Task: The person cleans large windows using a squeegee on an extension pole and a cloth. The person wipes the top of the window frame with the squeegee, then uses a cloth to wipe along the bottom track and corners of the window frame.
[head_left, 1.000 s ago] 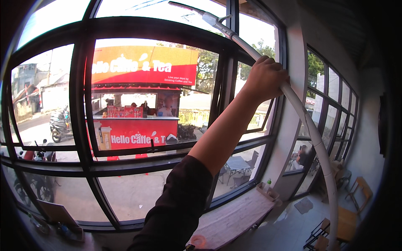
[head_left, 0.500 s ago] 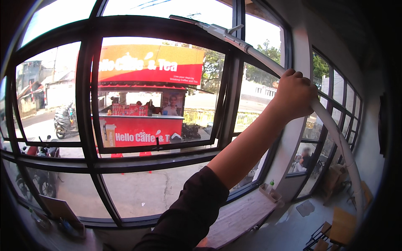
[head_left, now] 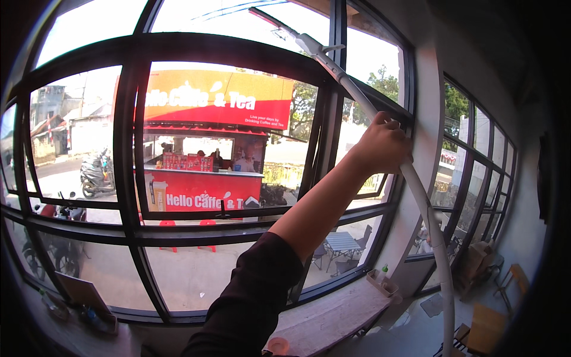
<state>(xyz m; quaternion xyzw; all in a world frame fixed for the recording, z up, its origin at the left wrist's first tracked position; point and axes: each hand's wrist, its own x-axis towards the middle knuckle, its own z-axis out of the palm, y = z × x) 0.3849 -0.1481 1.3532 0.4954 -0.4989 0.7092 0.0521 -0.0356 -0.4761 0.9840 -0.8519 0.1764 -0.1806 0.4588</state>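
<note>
Pole (head_left: 426, 205), smooth, tubular, carries a slim blade (head_left: 272, 20).

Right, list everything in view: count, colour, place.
Pole: one, whitish, upper middle to lower right
Window frames: several, black, ahead and right
Stall: one, mostly red, outside
Motorbikes: at least two, dark and red, outside left
Stools: two, red, outside
Slatted table: one, grey, outside right
Counter: one, pale, below the frames
Tray: one, tan, on counter
Bottle: at least one, green-topped, in tray
Ring: one, orange, on counter
Wooden chair: at least one, brown, far right
Left hand: one, black sleeve, gripping the pole
</note>
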